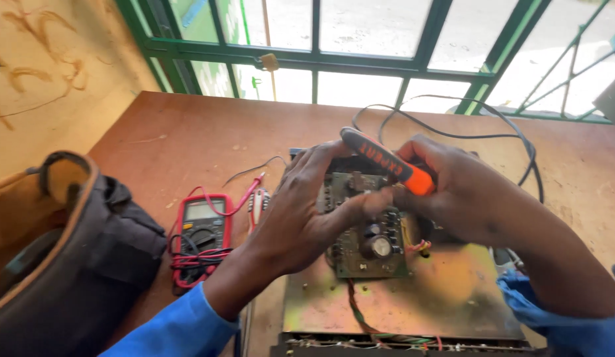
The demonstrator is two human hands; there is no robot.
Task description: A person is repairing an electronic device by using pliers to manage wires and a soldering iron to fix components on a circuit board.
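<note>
My left hand [301, 211] grips the left edge of a green circuit board [367, 248] with capacitors, tilting it over a brass-coloured metal chassis plate [439, 297]. My right hand [463, 192] holds a screwdriver with a black and orange handle [387, 160], its handle pointing up to the left; the tip is hidden behind my fingers at the board. Both wrists wear blue sleeves. Coloured wires run from the board's lower edge down to the chassis front.
A red multimeter [202, 235] with red and black leads lies left of the chassis on the brown wooden table [188, 132]. A dark open tool bag [63, 264] sits at the far left. A black cable [453, 135] loops behind my hands. Green window bars stand beyond.
</note>
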